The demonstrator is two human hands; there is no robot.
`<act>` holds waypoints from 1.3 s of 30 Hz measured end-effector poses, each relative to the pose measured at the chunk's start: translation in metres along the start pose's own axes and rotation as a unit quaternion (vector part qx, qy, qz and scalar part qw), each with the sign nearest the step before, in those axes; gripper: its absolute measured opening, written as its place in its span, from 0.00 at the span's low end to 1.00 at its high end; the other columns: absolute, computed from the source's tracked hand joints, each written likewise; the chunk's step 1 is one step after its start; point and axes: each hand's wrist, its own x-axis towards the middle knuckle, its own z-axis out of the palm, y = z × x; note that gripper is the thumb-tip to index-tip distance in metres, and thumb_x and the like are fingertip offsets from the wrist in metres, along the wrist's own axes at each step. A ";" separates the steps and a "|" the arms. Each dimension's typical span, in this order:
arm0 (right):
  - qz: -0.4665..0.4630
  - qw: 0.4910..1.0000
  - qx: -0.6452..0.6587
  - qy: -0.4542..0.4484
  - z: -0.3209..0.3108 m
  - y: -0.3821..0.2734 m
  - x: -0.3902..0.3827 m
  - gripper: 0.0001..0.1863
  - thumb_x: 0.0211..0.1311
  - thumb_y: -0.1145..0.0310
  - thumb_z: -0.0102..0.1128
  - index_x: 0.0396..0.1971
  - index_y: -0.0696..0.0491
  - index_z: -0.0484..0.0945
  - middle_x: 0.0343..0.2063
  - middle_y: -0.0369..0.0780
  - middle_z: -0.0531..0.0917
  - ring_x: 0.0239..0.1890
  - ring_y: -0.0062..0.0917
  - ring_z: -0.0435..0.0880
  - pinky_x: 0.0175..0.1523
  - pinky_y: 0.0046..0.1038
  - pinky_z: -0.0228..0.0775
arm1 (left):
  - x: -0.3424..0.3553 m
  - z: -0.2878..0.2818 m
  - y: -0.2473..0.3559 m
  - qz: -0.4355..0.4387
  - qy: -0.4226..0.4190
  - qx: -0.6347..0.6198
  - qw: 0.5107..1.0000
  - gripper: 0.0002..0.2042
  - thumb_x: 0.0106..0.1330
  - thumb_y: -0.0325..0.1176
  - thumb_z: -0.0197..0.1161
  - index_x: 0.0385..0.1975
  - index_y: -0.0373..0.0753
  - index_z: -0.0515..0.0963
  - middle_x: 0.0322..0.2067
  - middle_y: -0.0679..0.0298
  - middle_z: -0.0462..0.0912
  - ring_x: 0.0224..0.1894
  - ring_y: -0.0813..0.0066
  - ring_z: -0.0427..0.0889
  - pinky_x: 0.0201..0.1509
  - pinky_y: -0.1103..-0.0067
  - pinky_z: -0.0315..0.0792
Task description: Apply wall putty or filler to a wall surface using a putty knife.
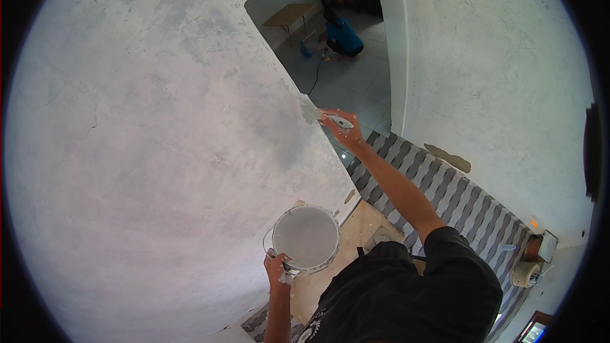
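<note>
My right hand [343, 128] is closed round a paintbrush [344, 122] whose pale handle has a hole near its end. Its head meets the white wall [190, 108] at the edge of the doorway, over a small greyish, wet-looking patch [309, 112]. Lower down, my left hand [277, 268] grips the near rim of a round bucket [308, 236], with its wire handle beside my fingers. Pale grey-white coating covers the bucket's inside; I cannot tell how deep any paint is. White smears mark both hands.
A wooden board [316, 298] lies beneath me, above a grey-and-white patterned floor [438, 184]. Through the doorway a person in blue [344, 36] crouches near a small table [289, 15] and a cord [315, 79]. A pale roll-shaped object [525, 274] is at the right.
</note>
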 end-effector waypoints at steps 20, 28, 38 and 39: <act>-0.069 0.980 -0.165 -0.089 -0.009 0.000 0.002 0.12 0.54 0.79 0.61 0.40 0.56 0.81 0.40 0.45 0.83 0.37 0.29 0.86 0.37 0.20 0.76 | 0.014 -0.022 -0.019 -0.012 0.034 0.015 0.999 0.10 0.46 0.18 0.53 0.21 0.43 0.62 0.16 0.64 0.72 0.16 0.75 0.73 0.22 0.83 0.67; -0.129 0.978 -0.159 -0.046 0.007 -0.033 0.042 0.11 0.55 0.79 0.61 0.40 0.56 0.81 0.39 0.46 0.83 0.39 0.29 0.85 0.38 0.22 0.77 | 0.013 -0.021 -0.022 0.007 0.020 -0.014 1.000 0.09 0.47 0.18 0.53 0.20 0.42 0.62 0.15 0.64 0.71 0.17 0.74 0.72 0.24 0.81 0.68; -0.109 0.979 -0.168 -0.044 0.004 0.025 -0.019 0.15 0.52 0.82 0.61 0.41 0.55 0.80 0.41 0.47 0.82 0.45 0.33 0.82 0.44 0.23 0.76 | 0.020 -0.031 -0.030 0.010 0.026 -0.021 0.999 0.10 0.48 0.18 0.53 0.22 0.43 0.62 0.15 0.64 0.72 0.16 0.73 0.73 0.25 0.81 0.70; -0.109 0.978 -0.170 -0.043 0.001 0.029 -0.025 0.15 0.52 0.82 0.61 0.41 0.55 0.80 0.41 0.47 0.82 0.45 0.33 0.82 0.44 0.23 0.76 | 0.018 -0.029 -0.027 0.011 0.023 -0.021 0.999 0.11 0.47 0.18 0.53 0.22 0.43 0.61 0.16 0.64 0.72 0.16 0.73 0.73 0.25 0.80 0.70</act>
